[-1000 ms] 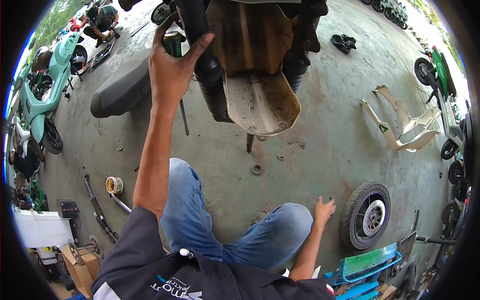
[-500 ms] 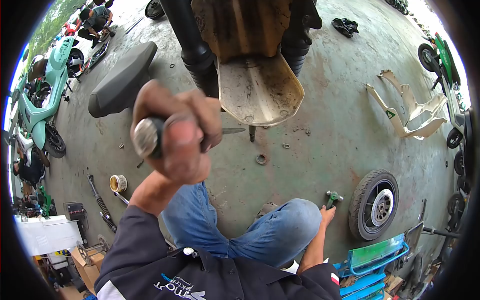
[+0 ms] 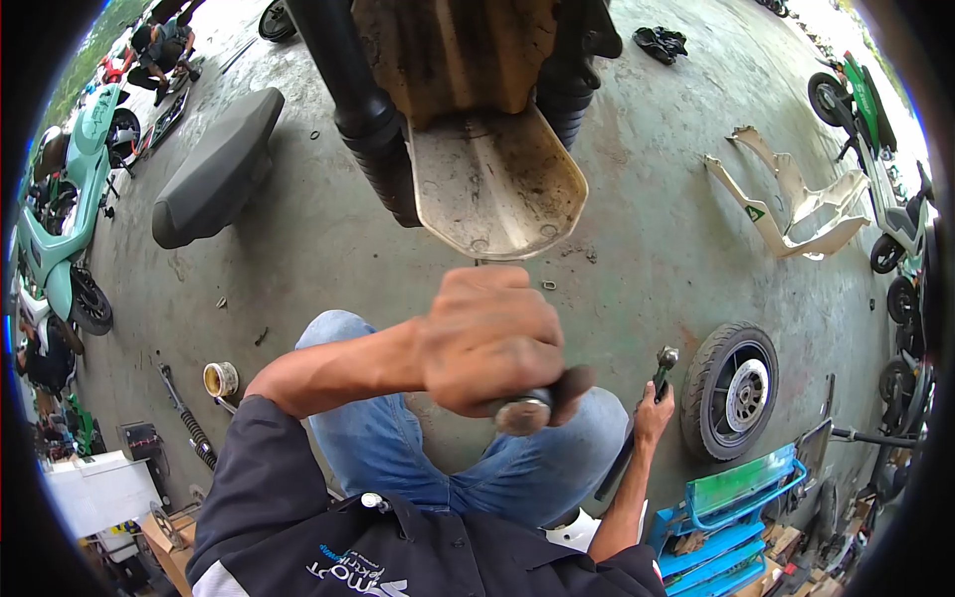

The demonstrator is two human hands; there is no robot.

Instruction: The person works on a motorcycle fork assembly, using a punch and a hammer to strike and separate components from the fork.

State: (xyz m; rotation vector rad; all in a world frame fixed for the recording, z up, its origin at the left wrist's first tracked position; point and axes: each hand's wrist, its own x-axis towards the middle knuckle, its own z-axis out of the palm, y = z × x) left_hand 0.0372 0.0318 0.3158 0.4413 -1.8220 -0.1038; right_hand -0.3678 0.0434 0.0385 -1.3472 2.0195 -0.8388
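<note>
Treat the step in hand, judged from the items gripped, as paired use of a hammer (image 3: 668,358) and a capped hand tool (image 3: 524,416). Grip the capped tool firmly around its handle, with the fingers and thumb clear of the round metal end, since that end is the probable striking face. Align the tool with its contact point before applying force; the fist hides the working end, so its shape and alignment cannot be confirmed. Deliver any blow square to the cap, as a glancing blow could reach the knuckles. Maintain a clear swing path between the right knee and the wheel (image 3: 731,393), which stands near the hammer. The left hand (image 3: 492,343) is closed in a full fist around the capped tool, in front of the torso and just below the pale mudguard (image 3: 502,189) in this view; the metal end faces the camera. The right hand (image 3: 653,413) is curled around the hammer handle, low beside the right knee, with the hammer head projecting above the fingers. The 2 tools are apart. The mudguard is between the 2 dark fork legs (image 3: 363,109), above the floor (image 3: 298,269), with neither hand visibly touching it.
</note>
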